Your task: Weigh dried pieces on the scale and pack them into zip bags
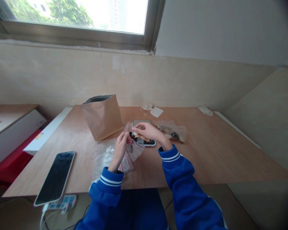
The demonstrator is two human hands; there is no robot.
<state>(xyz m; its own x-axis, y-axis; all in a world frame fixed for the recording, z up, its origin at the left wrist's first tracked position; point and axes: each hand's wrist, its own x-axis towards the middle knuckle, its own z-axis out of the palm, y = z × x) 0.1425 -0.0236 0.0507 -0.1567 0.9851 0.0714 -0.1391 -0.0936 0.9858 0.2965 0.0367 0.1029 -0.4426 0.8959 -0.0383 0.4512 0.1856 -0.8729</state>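
Observation:
My left hand [121, 144] pinches the edge of a clear zip-lock bag [135, 151] with red seal lines. At the bag's upper edge are the closed fingertips of my right hand [149, 131], which seem to grip the plastic. Below that hand show tan and dark dried pieces [142, 138]; whether they lie inside the bag is unclear. A small kitchen scale [142, 122] is partly hidden behind the hands. Flat empty zip-lock bags [103, 161] lie under my left wrist. Right of the scale rests a filled zip-lock bag [174, 132] of mixed dried pieces.
An open brown paper pouch [103, 118] stands at the back left. A phone [55, 177] overhangs the front left edge above a power strip [64, 202] with cables. Near the wall lie a white paper square [156, 111] and pale scraps [147, 107]; more scraps [205, 111] lie right.

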